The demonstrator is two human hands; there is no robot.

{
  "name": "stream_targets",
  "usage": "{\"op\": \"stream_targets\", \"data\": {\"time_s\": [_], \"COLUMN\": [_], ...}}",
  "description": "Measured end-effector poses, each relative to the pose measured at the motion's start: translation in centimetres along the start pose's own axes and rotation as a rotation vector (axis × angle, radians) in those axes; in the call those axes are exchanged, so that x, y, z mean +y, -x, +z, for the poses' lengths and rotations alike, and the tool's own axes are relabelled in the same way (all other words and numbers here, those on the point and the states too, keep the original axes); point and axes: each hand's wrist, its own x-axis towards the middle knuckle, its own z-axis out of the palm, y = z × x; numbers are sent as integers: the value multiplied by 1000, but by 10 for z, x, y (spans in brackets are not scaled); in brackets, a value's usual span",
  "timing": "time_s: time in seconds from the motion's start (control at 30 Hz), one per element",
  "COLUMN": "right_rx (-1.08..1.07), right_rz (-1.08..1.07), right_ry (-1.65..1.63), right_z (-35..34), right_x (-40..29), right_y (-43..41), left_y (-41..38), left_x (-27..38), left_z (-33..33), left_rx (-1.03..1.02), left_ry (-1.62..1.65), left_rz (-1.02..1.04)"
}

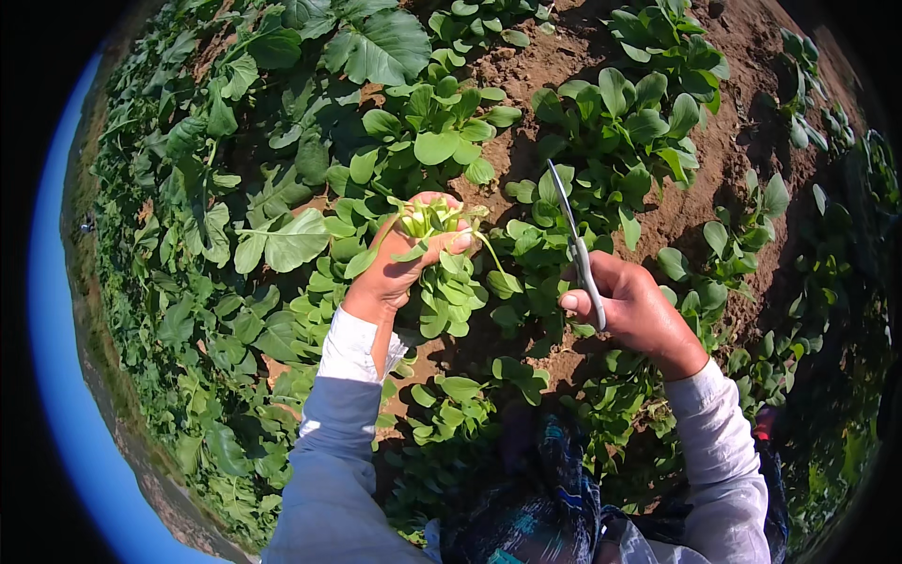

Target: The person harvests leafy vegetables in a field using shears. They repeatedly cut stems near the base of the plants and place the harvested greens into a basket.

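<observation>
A bunch of cut leafy greens hangs from my left hand, its pale stem ends turned up between thumb and fingers. One long stalk with a leaf droops out to the right of the bunch. In my right hand is a pair of scissors, with light grey handles and blades pointing up and away from me. The blades look closed or nearly so, and stand apart from the bunch, over the plants.
Rows of low leafy plants grow from brown soil all around. Larger, broad-leaved plants crowd the left side. Dark patterned clothing covers my lap at the bottom. A strip of blue sky shows at the left rim.
</observation>
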Motion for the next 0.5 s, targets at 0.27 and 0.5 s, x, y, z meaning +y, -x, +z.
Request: {"op": "stream_targets", "data": {"time_s": [0.27, 0.5], "right_rx": [-213, 26], "right_rz": [127, -104], "right_ry": [512, -158], "right_z": [-94, -148], "right_x": [-21, -47], "right_y": [41, 78], "left_y": [-10, -20], "left_x": [17, 43], "left_z": [30, 108], "left_rx": [-159, -616], "left_ry": [42, 74], "left_rz": [165, 20]}}
